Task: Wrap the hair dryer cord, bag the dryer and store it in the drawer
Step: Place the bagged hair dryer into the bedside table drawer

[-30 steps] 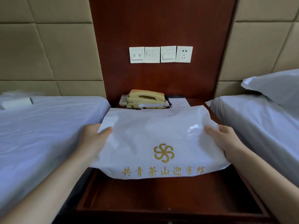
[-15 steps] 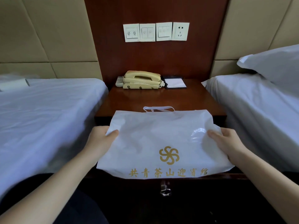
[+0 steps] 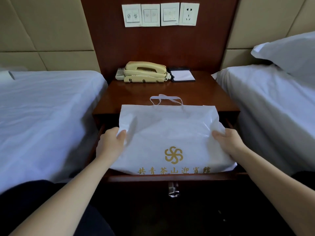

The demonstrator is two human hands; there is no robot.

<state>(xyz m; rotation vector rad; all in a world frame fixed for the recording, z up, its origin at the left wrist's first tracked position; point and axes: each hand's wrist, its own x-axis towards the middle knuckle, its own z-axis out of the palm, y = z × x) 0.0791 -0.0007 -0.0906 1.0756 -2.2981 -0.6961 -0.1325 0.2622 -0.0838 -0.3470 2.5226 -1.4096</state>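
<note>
A white plastic bag (image 3: 170, 133) with a gold pinwheel logo and gold characters lies flat over the open drawer (image 3: 170, 177) of the wooden nightstand (image 3: 153, 92). Its loop handles point toward the wall. My left hand (image 3: 111, 144) grips the bag's left edge with the thumb on top. At the right edge my right hand (image 3: 226, 142) grips it the same way. The hair dryer and its cord are hidden; a bulge shows inside the bag.
A beige telephone (image 3: 144, 71) and a notepad (image 3: 182, 75) sit at the back of the nightstand. White beds flank it, left (image 3: 47, 113) and right (image 3: 272, 108), with a pillow (image 3: 286, 51) at right. Switches and a socket (image 3: 160, 14) are on the wall panel.
The bag has come down from in front of the telephone to the drawer opening, with both hands holding its sides throughout. The view has tilted downward.
</note>
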